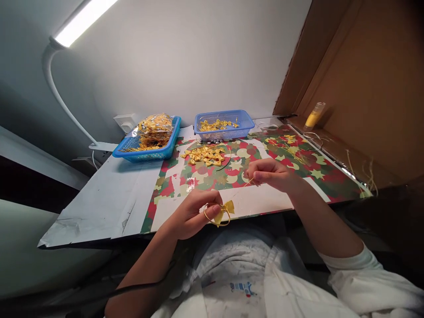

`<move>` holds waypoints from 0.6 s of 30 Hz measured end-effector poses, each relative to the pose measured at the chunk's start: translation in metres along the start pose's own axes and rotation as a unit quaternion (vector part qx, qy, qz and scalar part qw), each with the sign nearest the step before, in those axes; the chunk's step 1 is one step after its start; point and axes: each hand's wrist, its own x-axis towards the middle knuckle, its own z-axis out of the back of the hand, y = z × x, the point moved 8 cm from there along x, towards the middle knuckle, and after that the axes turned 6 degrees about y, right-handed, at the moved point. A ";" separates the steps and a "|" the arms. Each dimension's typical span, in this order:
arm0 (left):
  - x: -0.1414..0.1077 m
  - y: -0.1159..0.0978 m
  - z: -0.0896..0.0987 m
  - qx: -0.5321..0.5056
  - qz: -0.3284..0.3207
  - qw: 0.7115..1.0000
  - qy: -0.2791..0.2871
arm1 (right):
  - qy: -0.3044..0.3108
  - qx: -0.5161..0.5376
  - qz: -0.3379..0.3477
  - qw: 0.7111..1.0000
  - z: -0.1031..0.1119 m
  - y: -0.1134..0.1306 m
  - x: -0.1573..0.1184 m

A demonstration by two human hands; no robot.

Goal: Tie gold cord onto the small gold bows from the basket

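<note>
My left hand (pixel 198 213) is closed at the table's front edge, its thumb and fingers pinching a yellow ribbon bow (pixel 227 211) with a looped gold cord hanging around it. To the right and a little farther back, my right hand (pixel 270 174) is closed in a pinch on a thin gold cord, whose end shows below the fingertips. The two hands are apart. Beyond them, a pile of yellow bows (pixel 206 154) lies on the patterned paper (pixel 236 165), beside a dark curved wire.
A blue basket (pixel 172 148) of yellow bows and a plastic bag stands back left, another blue basket (pixel 228 132) back centre. Loose gold cords (pixel 293 150) lie at the right. A yellow tube (pixel 314 115) stands by the cardboard; a lamp (pixel 54 84) arches over the left.
</note>
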 end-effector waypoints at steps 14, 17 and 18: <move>0.002 -0.013 0.000 0.045 -0.047 0.998 -0.019 | -0.065 -0.054 0.055 0.995 0.009 0.013 -0.003; 0.003 -0.011 -0.001 0.009 -0.043 0.999 -0.015 | -0.066 -0.055 0.058 0.995 0.009 0.013 -0.004; 0.003 -0.010 -0.001 -0.002 -0.041 0.999 -0.012 | -0.067 -0.058 0.059 0.994 0.009 0.013 -0.004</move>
